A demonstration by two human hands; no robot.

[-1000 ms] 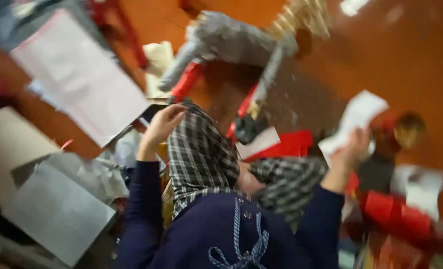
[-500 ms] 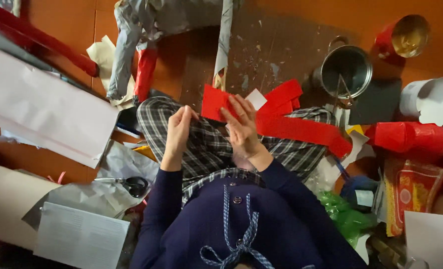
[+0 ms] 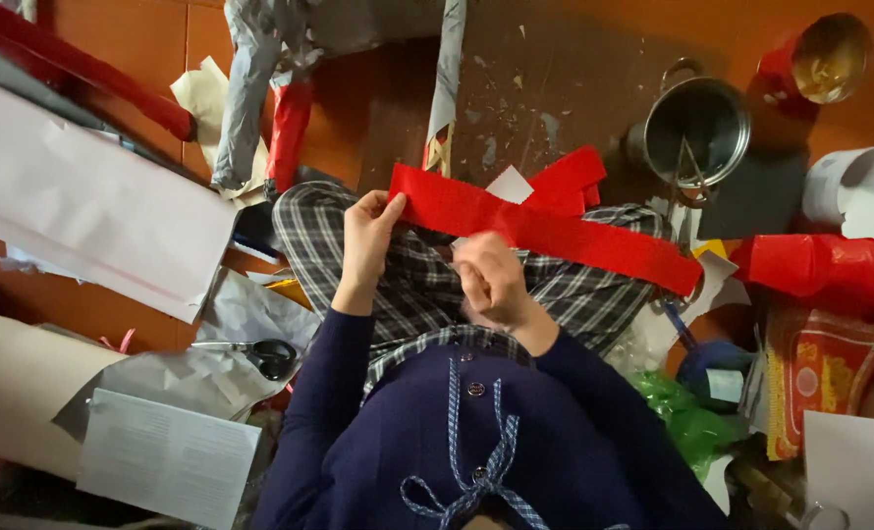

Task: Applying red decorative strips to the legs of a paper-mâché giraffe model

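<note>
I sit on the floor with plaid-trousered legs crossed, looking down at my lap. My left hand (image 3: 370,238) pinches the left end of a long red paper strip (image 3: 565,234) that stretches across my knees to the right. My right hand (image 3: 489,278) is curled just below the strip's middle, fingers closed near its lower edge; whether it grips the strip I cannot tell. More red paper pieces (image 3: 570,182) and a small white scrap (image 3: 509,185) lie behind the strip.
A steel pot (image 3: 697,130) and a red cup (image 3: 815,59) stand at the far right. Scissors (image 3: 260,353) lie at my left among grey and white paper sheets (image 3: 83,206). A paper-wrapped frame (image 3: 260,88) stands ahead. Red crumpled paper (image 3: 815,267) lies at right.
The camera has swung down and steadied over my lap. My hands came down from raised positions; the left one now holds the red strip's end, stretched out across my knees.
</note>
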